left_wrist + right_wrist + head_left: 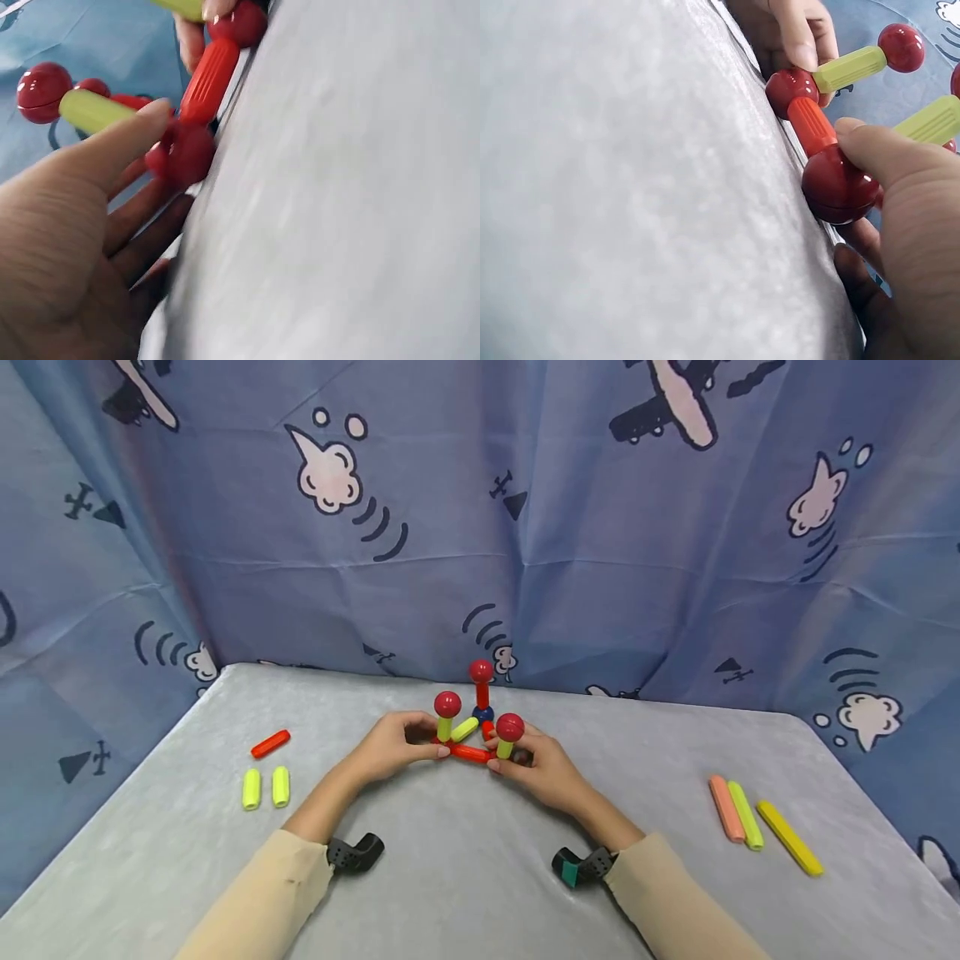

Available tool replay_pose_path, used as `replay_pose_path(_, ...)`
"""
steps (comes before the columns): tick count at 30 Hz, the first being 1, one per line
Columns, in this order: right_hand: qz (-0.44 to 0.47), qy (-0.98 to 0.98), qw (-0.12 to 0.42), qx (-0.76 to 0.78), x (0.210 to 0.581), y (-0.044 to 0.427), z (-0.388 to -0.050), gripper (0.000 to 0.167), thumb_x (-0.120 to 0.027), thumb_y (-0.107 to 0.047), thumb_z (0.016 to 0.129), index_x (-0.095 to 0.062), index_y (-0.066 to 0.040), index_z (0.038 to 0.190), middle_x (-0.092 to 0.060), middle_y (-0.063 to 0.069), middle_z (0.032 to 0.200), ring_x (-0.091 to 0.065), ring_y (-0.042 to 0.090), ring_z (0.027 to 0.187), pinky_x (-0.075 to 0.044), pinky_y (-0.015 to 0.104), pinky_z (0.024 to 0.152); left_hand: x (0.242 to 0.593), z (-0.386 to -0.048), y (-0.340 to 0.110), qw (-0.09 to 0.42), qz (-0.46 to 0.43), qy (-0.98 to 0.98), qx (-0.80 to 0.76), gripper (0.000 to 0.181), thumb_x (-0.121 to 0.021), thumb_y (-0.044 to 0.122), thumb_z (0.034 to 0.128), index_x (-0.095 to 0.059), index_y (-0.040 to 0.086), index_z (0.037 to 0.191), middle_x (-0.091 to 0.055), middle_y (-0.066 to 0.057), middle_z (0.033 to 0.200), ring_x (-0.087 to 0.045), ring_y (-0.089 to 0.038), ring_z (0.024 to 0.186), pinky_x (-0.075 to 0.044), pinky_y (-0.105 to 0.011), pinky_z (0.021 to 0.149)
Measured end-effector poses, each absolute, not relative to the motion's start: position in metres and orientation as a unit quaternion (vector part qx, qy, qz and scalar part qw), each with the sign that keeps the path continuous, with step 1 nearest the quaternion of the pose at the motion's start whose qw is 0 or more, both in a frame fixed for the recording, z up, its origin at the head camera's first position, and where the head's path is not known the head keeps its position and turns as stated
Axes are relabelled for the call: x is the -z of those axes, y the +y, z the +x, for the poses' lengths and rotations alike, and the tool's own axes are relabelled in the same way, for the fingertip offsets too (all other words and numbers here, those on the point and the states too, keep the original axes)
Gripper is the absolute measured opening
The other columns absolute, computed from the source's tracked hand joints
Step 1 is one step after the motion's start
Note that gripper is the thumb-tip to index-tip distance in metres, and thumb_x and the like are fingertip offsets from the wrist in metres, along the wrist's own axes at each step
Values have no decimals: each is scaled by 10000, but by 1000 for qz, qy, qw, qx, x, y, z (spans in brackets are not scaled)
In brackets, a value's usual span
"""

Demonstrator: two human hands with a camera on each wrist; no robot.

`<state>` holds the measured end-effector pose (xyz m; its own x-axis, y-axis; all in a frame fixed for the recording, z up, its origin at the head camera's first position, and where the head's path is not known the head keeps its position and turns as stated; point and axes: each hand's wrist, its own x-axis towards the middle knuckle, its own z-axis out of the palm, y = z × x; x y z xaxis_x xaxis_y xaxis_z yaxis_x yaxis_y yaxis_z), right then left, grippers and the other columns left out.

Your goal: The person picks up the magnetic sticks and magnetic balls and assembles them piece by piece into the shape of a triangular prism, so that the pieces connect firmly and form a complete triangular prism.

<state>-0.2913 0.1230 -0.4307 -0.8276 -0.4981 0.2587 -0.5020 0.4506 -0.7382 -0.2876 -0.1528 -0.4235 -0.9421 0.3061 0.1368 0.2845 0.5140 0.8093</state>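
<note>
A ball-and-rod toy frame stands near the back of the table, its front red rod (471,753) joining two red corner balls. My left hand (392,745) pinches the left corner ball (187,154). At the other end, my right hand (546,770) grips the right corner ball (840,184), thumb on top. Above these corners rise yellow-green rods (445,730), capped by a left red ball (447,704) and a right red ball (510,727). The rear corner has a blue ball (483,716) under an upright red rod (482,695) and red ball (481,671). Fingers partly hide the lower joints.
Left on the table (450,877) lie a short red rod (270,743) and two short yellow-green rods (251,789). Toward the right are longer rods: orange (727,810), yellow-green (746,815) and yellow (790,837). A blue patterned curtain (480,527) hangs behind the table.
</note>
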Motion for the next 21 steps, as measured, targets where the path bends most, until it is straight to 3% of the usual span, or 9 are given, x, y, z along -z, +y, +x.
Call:
replay_pose_path(7,294,-845,8,-446,434,121,-293,238,-789,-207,885,-758,-183,1120,-642,14,1089,-530,175,859,-459,242,721,377,-273,-187,81,181,904,-380,501,-757,223,909,-616,61,1361,-644,-138,1364,-658,-302,1186,-538,-449,1017)
replay_pose_path(15,290,-847,-7,-444,435,121,-294,257,-787,-237,888,-756,-177,1137,-656,20,1121,-540,172,877,-479,236,737,354,-259,-259,22,97,954,-283,402,-704,128,926,-641,-13,1297,-663,-238,1293,-676,-363,1097,-547,-476,912)
replay_pose_path(21,285,-846,-3,-451,434,121,-293,262,-793,-223,881,-760,-173,1136,-666,19,1125,-544,186,901,-478,239,740,348,-249,-302,53,38,970,-235,451,-695,140,863,-649,-5,1286,-650,-302,1244,-661,-376,1027,-552,-456,804)
